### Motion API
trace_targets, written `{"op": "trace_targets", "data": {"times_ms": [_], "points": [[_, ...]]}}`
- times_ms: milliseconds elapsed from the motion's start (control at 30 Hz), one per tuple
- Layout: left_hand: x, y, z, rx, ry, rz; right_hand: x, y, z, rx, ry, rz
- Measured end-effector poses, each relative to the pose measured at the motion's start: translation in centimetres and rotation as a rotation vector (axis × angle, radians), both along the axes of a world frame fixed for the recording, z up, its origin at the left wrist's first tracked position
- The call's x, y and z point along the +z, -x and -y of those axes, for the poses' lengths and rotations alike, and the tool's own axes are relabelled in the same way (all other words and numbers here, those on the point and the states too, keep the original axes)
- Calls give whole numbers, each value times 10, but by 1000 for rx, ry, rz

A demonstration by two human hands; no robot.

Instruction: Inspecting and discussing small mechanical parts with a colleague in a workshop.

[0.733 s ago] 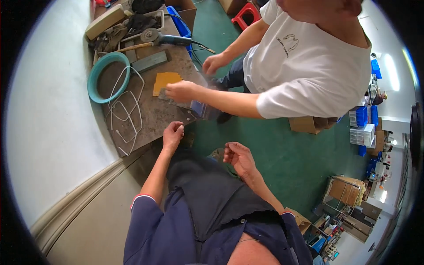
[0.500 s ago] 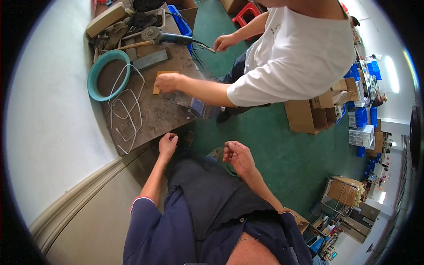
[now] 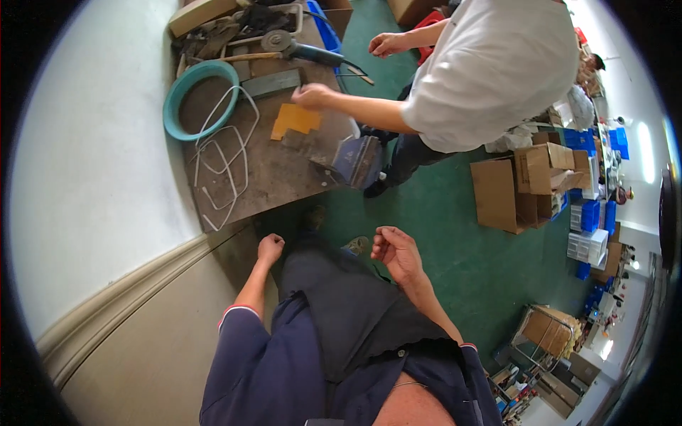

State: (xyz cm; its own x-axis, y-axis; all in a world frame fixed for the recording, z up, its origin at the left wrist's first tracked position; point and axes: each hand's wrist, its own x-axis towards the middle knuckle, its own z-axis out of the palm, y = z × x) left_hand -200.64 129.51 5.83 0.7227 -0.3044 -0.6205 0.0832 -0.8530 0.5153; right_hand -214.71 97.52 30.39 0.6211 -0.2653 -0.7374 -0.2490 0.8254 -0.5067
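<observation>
Green floor (image 3: 455, 234) spreads below me, with a worn tabletop (image 3: 284, 170) ahead near the wall. I see my left hand (image 3: 270, 248) curled into a loose fist just below the tabletop's near edge, holding nothing. My right hand (image 3: 394, 252) hangs over the floor, fingers (image 3: 380, 238) half bent and empty. A co-worker's hand (image 3: 309, 94) rests above an orange sheet (image 3: 295, 119).

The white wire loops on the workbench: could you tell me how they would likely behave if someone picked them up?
The white wire loops hold open, rounded bends on the workbench, so they are probably springy rather than limp. They look thin, so likely light. Several loops overlap, so lifting one may well drag the others along.
</observation>
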Motion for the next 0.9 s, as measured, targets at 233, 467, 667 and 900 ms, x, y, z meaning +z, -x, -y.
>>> {"op": "trace_targets", "data": {"times_ms": [233, 467, 667, 900], "points": [[-23, -1, -24, 107, -71, -64, 3, -4, 1, 16, 14, -5], [-29, 3, -22, 129, -52, -126, 5, -7, 1, 30, 15, 26], [-15, -8, 1, 87, -39, -146, 11, -4, 6, 2, 36, 23], [-22, -12, 4, 101, -43, -147, 8, -3, 11, -13, 13, 16]]}}
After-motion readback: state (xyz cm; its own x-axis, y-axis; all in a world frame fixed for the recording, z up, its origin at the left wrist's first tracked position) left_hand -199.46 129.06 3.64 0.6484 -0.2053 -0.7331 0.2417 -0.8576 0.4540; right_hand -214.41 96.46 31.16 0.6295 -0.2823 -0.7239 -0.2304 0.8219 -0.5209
